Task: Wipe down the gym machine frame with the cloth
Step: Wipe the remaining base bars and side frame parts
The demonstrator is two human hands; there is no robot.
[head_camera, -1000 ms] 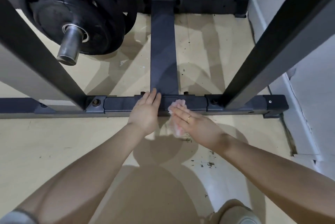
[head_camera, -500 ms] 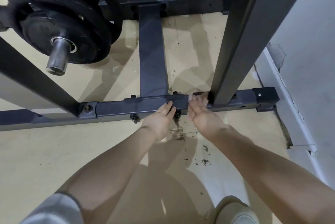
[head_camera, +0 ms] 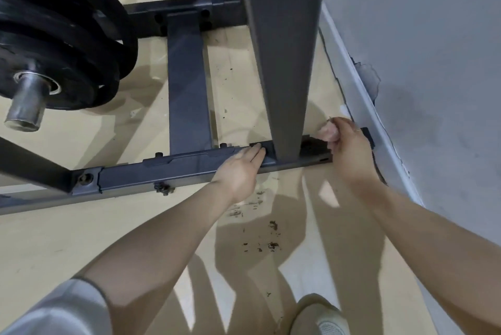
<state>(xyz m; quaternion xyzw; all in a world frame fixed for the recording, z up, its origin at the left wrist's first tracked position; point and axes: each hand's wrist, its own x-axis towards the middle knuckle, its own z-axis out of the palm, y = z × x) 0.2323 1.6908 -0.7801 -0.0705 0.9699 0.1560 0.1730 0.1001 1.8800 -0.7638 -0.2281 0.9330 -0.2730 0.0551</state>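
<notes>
The right hand (head_camera: 349, 145) gripped the bunched pink cloth (head_camera: 328, 132) at the far right end of the floor-level base rail (head_camera: 151, 176), just past the upright post (head_camera: 282, 63), near the wall; the left hand (head_camera: 240, 169) lay flat and released on the rail, fingers straight; I judged this end nearly reached, while uprights and the centre crossbar (head_camera: 188, 85) seemed left to wipe.

Open passage: bare cream floor (head_camera: 238, 82) between the flat dark-grey steel cross-member (head_camera: 187, 85) and the broad grey steel upright post (head_camera: 282, 58). Obstructions: the upright stands on the low grey steel base rail (head_camera: 151, 175); stacked black weight plates (head_camera: 67, 44) overhang the left bay; the pale grey wall (head_camera: 420, 63) lies just beside the rail's right end, leaving a narrow gap.
</notes>
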